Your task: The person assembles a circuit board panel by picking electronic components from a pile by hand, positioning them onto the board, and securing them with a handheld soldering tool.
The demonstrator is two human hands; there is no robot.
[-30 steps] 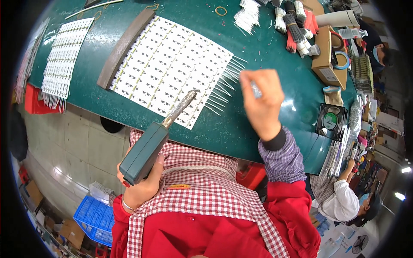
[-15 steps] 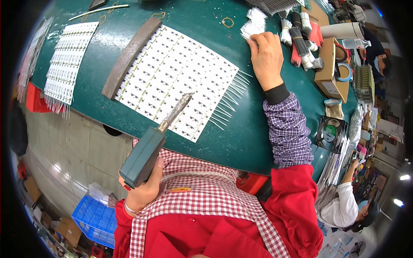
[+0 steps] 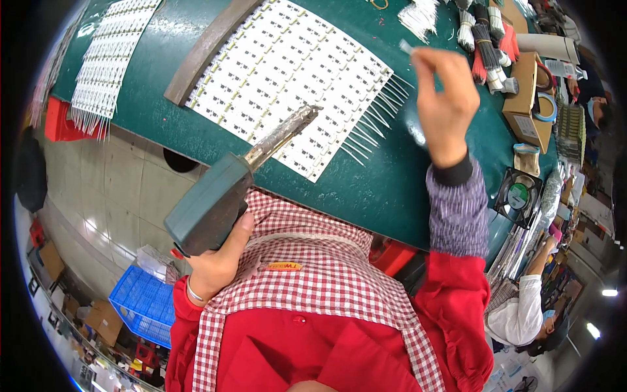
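Note:
My left hand [image 3: 219, 266] is wrapped round the handle of a dark green soldering gun [image 3: 208, 204]. Its scorched metal tip hovers over or rests on a white circuit-board panel [image 3: 287, 72] dotted with small black parts; which of the two I cannot tell. White wires [image 3: 371, 127] stick out along the panel's right edge. Beyond those wires, my right hand [image 3: 449, 98] is raised with thumb and forefinger pinched on a short white wire [image 3: 406, 47], blurred by motion. A heap of loose short white wires [image 3: 419, 16] lies just past that hand.
A dark bar [image 3: 210, 55] lies along the panel's left edge. Another wired panel [image 3: 111, 59] hangs over the table's left front. Wire bundles [image 3: 483, 42], a cardboard box [image 3: 524, 124] and a small fan [image 3: 518, 195] line the right side. A co-worker [image 3: 519, 310] sits at the far right.
My right hand has left the white wire heap and come nearer, now with a piece in its fingertips. The view has shifted, so the panel appears higher. The soldering gun stays in my left hand.

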